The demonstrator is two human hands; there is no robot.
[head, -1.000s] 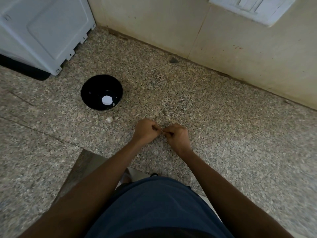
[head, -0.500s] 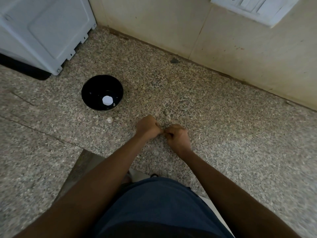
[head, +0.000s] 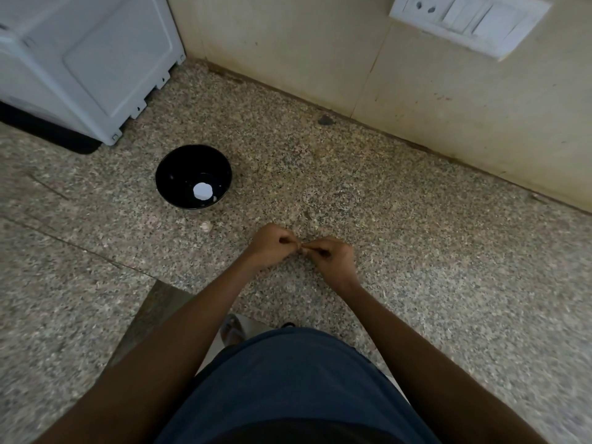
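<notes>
My left hand (head: 272,246) and my right hand (head: 331,259) meet fingertip to fingertip just above the speckled granite counter (head: 416,251). Both have curled fingers and pinch a tiny piece (head: 301,249) between them; it is too small to identify. To the left and farther back stands a black bowl (head: 173,169) with one small white piece (head: 202,190) lying in its bottom. A pale scrap (head: 206,225) lies on the counter just in front of the bowl.
A white appliance (head: 96,59) on a dark mat fills the back left corner. A beige tiled wall (head: 320,52) with a white switch plate (head: 467,20) runs along the back. The counter's front edge drops off near my body.
Both hands stay pressed together at the same spot; they shifted slightly away and back, with small finger movements. The bowl has not moved.
</notes>
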